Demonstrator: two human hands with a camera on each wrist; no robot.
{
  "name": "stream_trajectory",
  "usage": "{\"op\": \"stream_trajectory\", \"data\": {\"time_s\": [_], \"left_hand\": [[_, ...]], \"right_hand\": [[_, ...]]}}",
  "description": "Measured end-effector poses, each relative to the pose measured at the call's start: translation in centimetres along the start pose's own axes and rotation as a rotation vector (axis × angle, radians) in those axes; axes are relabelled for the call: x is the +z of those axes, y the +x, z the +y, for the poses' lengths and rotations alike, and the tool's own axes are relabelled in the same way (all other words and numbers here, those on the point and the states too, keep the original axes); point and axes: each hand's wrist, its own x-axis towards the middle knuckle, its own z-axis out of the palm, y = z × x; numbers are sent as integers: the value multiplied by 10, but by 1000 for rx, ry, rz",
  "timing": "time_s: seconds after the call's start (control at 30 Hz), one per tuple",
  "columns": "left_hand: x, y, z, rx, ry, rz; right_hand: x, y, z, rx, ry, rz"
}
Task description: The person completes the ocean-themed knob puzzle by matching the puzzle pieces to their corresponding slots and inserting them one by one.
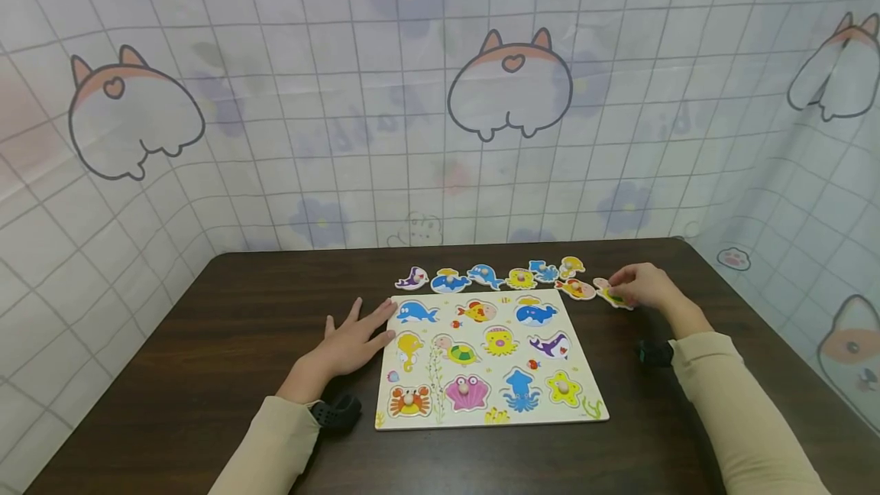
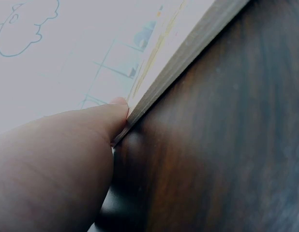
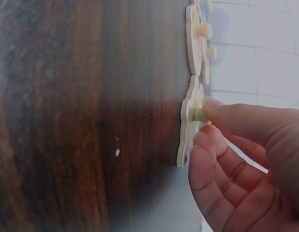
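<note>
Knobbed puzzle piece (image 1: 612,296) at the fingers of the right hand (image 1: 646,289), which pinch its green knob (image 3: 198,114) with the thumb uppermost in the right wrist view. The hand hides part of the printed picture; the wrist view shows the piece nearly edge-on, so any slight gap beneath it cannot be made out. Just left of these fingers lies an orange fish piece (image 1: 576,290), with a yellow piece (image 1: 571,268) behind it; other loose pieces, closely set, continue the row farther left. Also left of the right fingers, and nearer the person, lies the puzzle board (image 1: 461,420), where a crab (image 1: 410,402), a shell (image 1: 467,393) and a star (image 1: 564,389) bear knobs. The fingers of the left hand (image 1: 344,348) are spread wide, some touching the board's left edge near its far corner; the left wrist view crops this hand, leaves it soft in focus and, through glare and a steep angle, makes the board's pictures illegible. Below both sets of fingers extends the desk (image 1: 206,357), its near edge out of frame.
</note>
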Motion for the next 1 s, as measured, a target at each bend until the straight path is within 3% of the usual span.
{"op": "stream_trajectory", "data": {"time_s": [0.73,1.0], "left_hand": [[-1,-1,2,6,2,3],[-2,-3,2,-12,-28,-23]], "right_hand": [[1,-1,0,-37,-92,43],[-9,-10,-17,-101,-114,88]]}}
